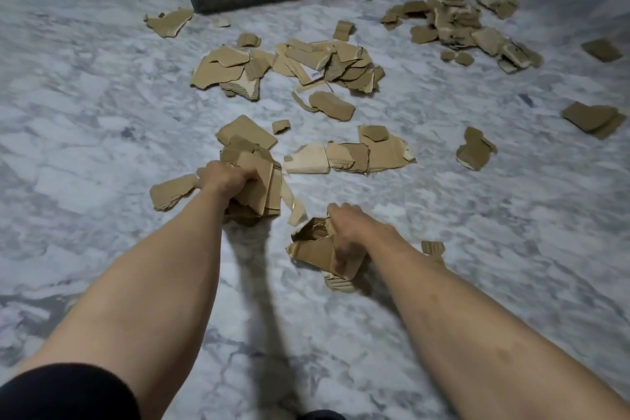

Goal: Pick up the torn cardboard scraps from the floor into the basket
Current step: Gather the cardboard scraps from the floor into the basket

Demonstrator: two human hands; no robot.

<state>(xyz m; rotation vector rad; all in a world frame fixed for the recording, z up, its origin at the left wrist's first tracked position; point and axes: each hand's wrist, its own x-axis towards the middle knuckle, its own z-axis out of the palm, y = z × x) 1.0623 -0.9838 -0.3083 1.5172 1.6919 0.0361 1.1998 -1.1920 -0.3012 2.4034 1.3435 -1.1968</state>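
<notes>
Head camera: left hand (223, 177) grips a cardboard wad (259, 186), right hand (342, 232) clamps torn scraps (312, 249); loose pieces (351, 153) lie just beyond both on marble floor (102, 112), no basket visible.

The left hand (225, 177) grips a thick stack of cardboard scraps (259, 184) just left of centre; the right hand (344, 228) clutches another bunch of scraps (313, 249) at its 5 o'clock. More scraps litter the marble floor (85, 95) toward 12 and 2 o'clock.
</notes>
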